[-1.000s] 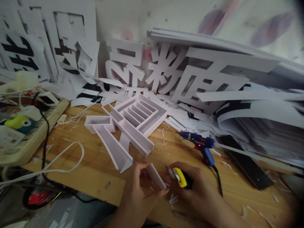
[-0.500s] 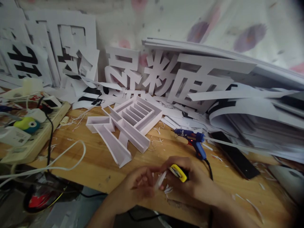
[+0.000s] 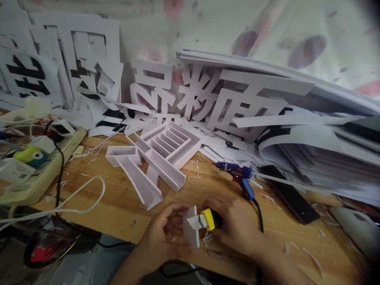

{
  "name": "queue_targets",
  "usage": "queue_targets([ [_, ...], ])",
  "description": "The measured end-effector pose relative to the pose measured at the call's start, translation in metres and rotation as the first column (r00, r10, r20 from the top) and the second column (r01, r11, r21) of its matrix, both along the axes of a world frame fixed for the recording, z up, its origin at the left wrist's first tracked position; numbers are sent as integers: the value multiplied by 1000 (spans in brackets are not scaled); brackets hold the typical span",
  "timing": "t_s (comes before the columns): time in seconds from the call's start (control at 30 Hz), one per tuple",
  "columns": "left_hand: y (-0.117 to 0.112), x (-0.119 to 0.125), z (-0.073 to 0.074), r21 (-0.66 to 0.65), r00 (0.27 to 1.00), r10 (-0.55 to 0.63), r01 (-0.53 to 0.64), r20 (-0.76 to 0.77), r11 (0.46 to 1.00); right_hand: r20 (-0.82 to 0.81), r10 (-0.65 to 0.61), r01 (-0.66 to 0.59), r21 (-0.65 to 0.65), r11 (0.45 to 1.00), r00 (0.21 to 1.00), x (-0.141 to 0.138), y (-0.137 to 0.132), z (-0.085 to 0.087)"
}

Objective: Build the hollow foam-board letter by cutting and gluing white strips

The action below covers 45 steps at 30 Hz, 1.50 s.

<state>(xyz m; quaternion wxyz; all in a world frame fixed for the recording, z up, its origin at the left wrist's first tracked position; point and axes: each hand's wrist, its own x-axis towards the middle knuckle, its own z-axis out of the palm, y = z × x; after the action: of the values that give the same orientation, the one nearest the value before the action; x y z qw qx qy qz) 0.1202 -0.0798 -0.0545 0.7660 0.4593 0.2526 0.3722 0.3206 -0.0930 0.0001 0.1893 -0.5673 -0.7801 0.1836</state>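
1. White panel (image 3: pixel 190 237) sits at the left hand's (image 3: pixel 166 227) 3 o'clock.
2. Left hand is half-curled, pinching the panel.
3. Yellow-black cutter (image 3: pixel 209 219) at right hand's (image 3: pixel 234 221) 9 o'clock, blade overlapping panel; contact, I can't tell.
4. Right hand wraps its handle.

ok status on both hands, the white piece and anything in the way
Left hand gripping small white piece. Right hand holding yellow-black cutter, tip overlapping piece, contact unclear. Blue glue gun beyond, apart from hands.

At the near edge of the brown wooden tabletop (image 3: pixel 118 213), bare left hand (image 3: pixel 164 231) and bare right hand (image 3: pixel 233 219) join uncovered forearms (image 3: pixel 135 255).
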Motion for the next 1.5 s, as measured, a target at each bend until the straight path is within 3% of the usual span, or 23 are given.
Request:
queue_targets([
  [0.17, 1, 0, -1, 22, 996, 85, -85, -33, 996, 19, 80, -80, 21, 997, 997, -4, -4, -1],
  [0.23, 2, 1, 0, 24, 993, 103, -102, -62, 995, 45, 55, -55, 20, 998, 998, -4, -3, -2],
  [0.4, 2, 2, 3, -10, 996, 66, -67, -66, 998, 130, -47, 51, -31, 998, 990, -2, 5, 0],
  [0.63, -2, 4, 5, -92, 993, 112, -116, -44, 989, 119, -7, 15, -70, 997, 993, -5, 9, 4],
  [1.0, -3, 0, 2, -51, 997, 68, -66, 41, 997, 86, -58, 63, -55, 997, 995, -2, 17, 5],
  [1.2, -4, -1, 0, -72, 997, 56, -52, 58, 996, 94, -184, 191, -71, 979, 978, 2, 23, 5],
  [1.33, 0, 1, -3, -43, 992, 103, -100, 74, 994, 107, -370, 378, -72, 923, 923, 1, 25, -1],
  [1.4, 1, 3, -3, -63, 986, 159, -155, 60, 986, 135, -445, 451, -8, 893, 885, 3, 24, -10],
  [1.5, 1, 6, 0, -68, 979, 200, -197, 42, 978, 113, -456, 435, 167, 885, 883, 9, 20, -30],
])
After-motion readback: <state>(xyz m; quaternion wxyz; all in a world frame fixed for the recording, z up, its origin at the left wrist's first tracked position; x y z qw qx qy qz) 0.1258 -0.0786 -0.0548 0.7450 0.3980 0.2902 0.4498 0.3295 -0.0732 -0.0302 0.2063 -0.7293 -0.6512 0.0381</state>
